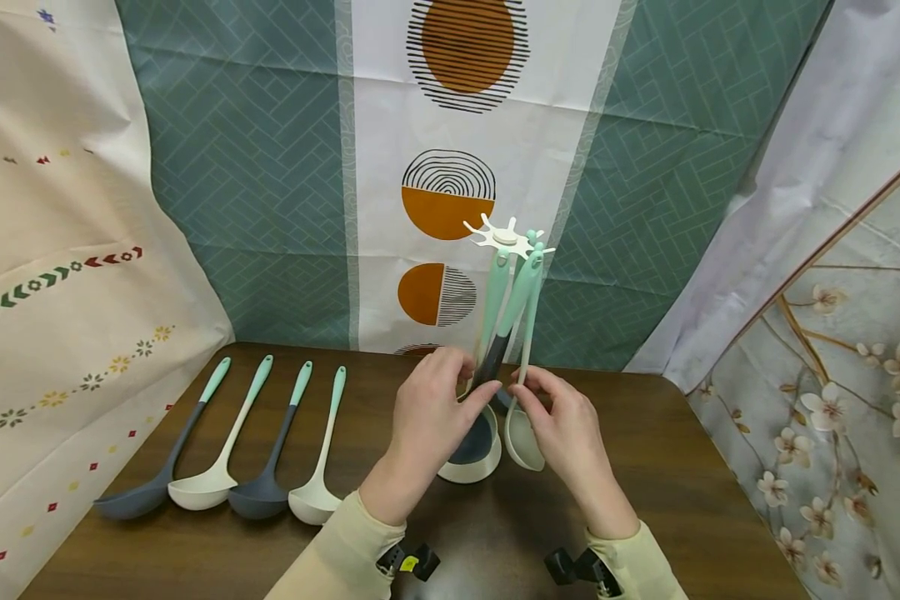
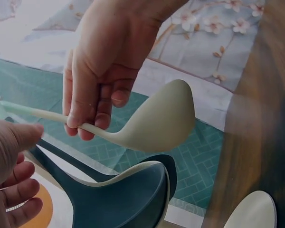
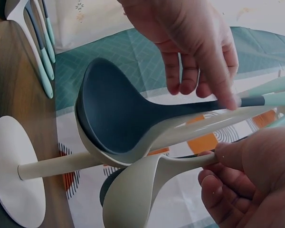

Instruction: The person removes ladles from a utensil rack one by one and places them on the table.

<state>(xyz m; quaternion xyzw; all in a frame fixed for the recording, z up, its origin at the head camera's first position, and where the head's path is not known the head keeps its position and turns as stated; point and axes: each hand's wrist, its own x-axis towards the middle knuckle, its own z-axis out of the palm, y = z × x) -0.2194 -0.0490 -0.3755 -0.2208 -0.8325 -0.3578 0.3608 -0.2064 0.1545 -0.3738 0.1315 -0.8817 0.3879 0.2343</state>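
Note:
A cream stand has a star-shaped hook rack (image 1: 504, 236) on top and a round base (image 3: 16, 175). Ladles with mint handle ends hang from it. My right hand (image 1: 566, 421) pinches the thin handle of a cream ladle (image 2: 161, 118) between thumb and fingers, just above its bowl. My left hand (image 1: 431, 408) is beside a dark blue ladle (image 3: 114, 109), its thumb against the handle and its other fingers loose. Another cream ladle (image 3: 80, 128) nests behind the dark bowl. A further dark ladle (image 2: 168, 164) shows partly behind these.
On the left of the brown wooden table (image 1: 630, 467) several ladles (image 1: 262, 492) lie in a row, dark and cream alternating, mint handles pointing away. A patterned cloth (image 1: 270, 167) hangs behind the table. A floral curtain (image 1: 832, 417) hangs at the right.

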